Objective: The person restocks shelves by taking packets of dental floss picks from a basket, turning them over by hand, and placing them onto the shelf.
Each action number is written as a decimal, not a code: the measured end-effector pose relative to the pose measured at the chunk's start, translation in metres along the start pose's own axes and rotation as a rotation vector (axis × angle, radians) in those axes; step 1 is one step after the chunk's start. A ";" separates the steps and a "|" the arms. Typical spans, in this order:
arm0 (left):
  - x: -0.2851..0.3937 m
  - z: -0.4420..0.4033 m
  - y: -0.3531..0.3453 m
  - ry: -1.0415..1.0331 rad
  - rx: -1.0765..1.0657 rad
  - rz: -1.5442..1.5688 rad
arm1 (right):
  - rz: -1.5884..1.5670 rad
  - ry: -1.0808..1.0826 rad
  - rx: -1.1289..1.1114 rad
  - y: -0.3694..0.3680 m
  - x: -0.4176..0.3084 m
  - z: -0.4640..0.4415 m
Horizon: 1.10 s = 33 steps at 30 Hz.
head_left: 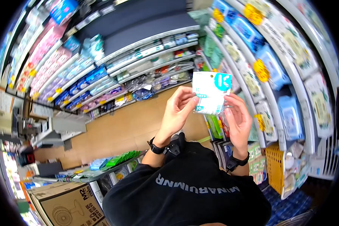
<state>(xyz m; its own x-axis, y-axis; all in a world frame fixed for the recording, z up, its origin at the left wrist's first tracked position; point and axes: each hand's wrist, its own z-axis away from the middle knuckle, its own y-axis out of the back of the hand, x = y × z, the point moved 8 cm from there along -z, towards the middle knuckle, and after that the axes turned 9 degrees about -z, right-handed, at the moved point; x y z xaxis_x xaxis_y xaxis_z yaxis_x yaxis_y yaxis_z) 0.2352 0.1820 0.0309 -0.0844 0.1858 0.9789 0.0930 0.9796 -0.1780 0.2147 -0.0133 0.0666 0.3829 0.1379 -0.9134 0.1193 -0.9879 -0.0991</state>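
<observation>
A flat white-and-teal packet (pixel 211 94) with a hang hole near its top and a printed "30" at its lower corner is held up before my chest. My left hand (pixel 180 108) grips its left edge, thumb across the front and fingers curled behind. On the opposite edge, my right hand (pixel 238 117) pinches the lower right side between thumb and fingers. Small print on the packet is too blurred to read. Both wrists wear black straps, one with a black device (pixel 173 149).
Shelves of pink, purple and blue packs (pixel 51 67) stand ahead left. Wipes packs (pixel 277 67) with yellow tags fill shelves on the right. A yellow basket (pixel 275 169) stands lower right, a cardboard fan box (pixel 66 207) lower left. Tan floor (pixel 113 130) runs between.
</observation>
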 end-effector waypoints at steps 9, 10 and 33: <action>-0.007 -0.002 0.108 0.059 0.118 0.073 | -0.067 -0.110 -0.051 -0.107 0.056 -0.053; -0.005 -0.002 0.114 0.059 0.126 0.100 | -0.039 -0.108 -0.064 -0.113 0.059 -0.057; -0.002 -0.064 0.146 0.004 0.262 0.107 | 0.417 0.224 -0.302 -0.152 0.077 -0.154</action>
<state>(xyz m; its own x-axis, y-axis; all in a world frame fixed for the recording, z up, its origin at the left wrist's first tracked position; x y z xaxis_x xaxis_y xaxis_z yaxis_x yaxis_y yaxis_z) 0.3125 0.3201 0.0094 -0.0838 0.2894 0.9535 -0.1589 0.9408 -0.2995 0.3671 0.1584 0.0723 0.6353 -0.2158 -0.7415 0.1606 -0.9022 0.4002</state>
